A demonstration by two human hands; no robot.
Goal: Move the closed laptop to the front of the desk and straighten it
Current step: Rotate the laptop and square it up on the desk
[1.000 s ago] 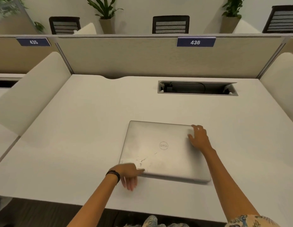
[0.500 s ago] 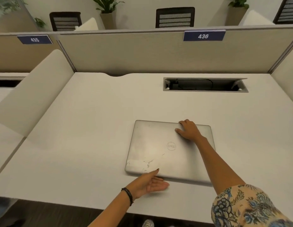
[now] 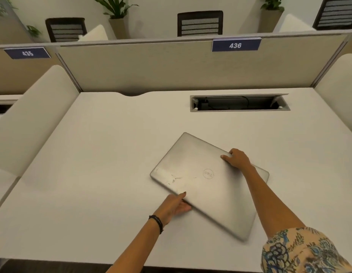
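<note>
1. Where the tabletop (image 3: 92, 174) meets its front edge, a floral sleeve (image 3: 301, 253) enters at the right and a bare forearm with a dark wristband (image 3: 157, 223) at the left.
2. Gripping the laptop's near long edge, the left hand (image 3: 174, 205) has its thumb on the lid and its fingers (image 3: 184, 208) tucked beneath.
3. Closed and silver, the laptop (image 3: 206, 186) sits right of centre toward the front edge, turned askew to it, one corner pointing at the back edge.
4. Pressing down near the lid's far long edge, the right hand (image 3: 238, 159) lies with fingers (image 3: 225, 157) spread flat, open and not closed around anything.
5. Farther back, an open cable tray (image 3: 239, 103) is set into the tabletop near the back right.
6. Behind the back edge stands a beige partition (image 3: 151, 66) bearing a blue sign, 436 (image 3: 235, 45).
</note>
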